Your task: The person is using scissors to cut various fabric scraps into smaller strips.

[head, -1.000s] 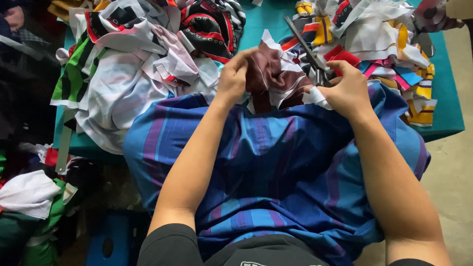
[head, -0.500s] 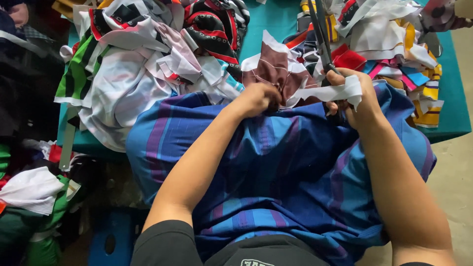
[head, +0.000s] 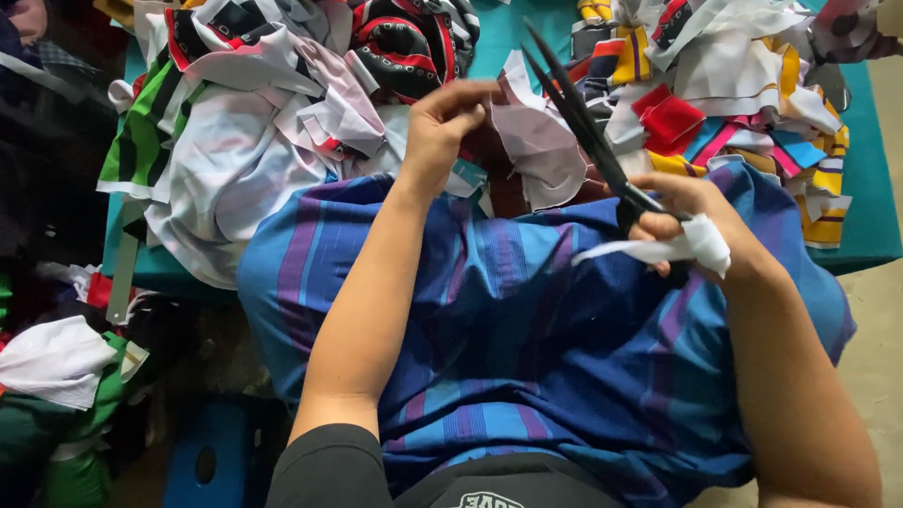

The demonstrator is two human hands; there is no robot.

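Scissors (head: 583, 127) in right hand (head: 691, 221); left hand (head: 442, 127) pinching maroon fabric piece (head: 541, 150).

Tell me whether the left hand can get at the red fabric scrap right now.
Probably not directly. The left hand is pinching a maroon-and-white cloth piece, and the open black scissors in the right hand stand between it and the red fabric scrap.

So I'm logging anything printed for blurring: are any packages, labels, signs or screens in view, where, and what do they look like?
No packages, signs or screens show.
Printed patch: bottom edge, on the person's black garment, small white lettering, partly cut off.
Everything else is plain fabric: the blue striped cloth and the scraps on the teal table.
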